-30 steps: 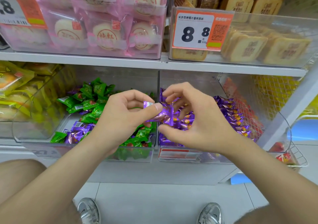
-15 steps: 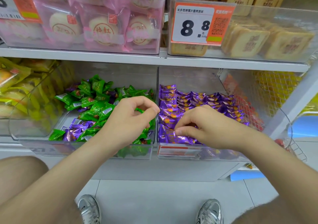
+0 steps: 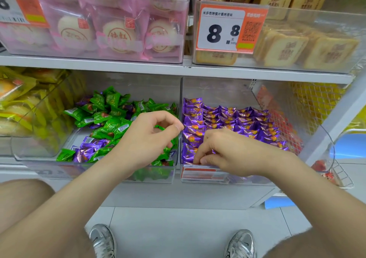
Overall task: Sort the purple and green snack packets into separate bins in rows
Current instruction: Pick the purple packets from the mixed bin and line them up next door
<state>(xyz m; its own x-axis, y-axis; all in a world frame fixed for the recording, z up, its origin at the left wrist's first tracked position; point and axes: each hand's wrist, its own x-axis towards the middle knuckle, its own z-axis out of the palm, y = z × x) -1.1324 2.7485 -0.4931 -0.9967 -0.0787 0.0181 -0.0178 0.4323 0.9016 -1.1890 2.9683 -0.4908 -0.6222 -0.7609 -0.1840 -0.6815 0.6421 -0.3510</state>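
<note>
- Carefully, the right hand [image 3: 229,154] is pinching a purple packet [image 3: 189,153] at the purple bin's [image 3: 200,173] front, ideally seating it flush
- Left hand [image 3: 147,138] is hovering empty, loosely curled, beside that bin

Left hand [image 3: 146,138] — palm down, fingers loosely curled, thumb stretched rightward, holding nothing. Right hand [image 3: 233,152] — lower, knuckles up, fingers bent downward, thumb and fingertips together at its near-left edge. Both forearms bare, reaching forward
</note>
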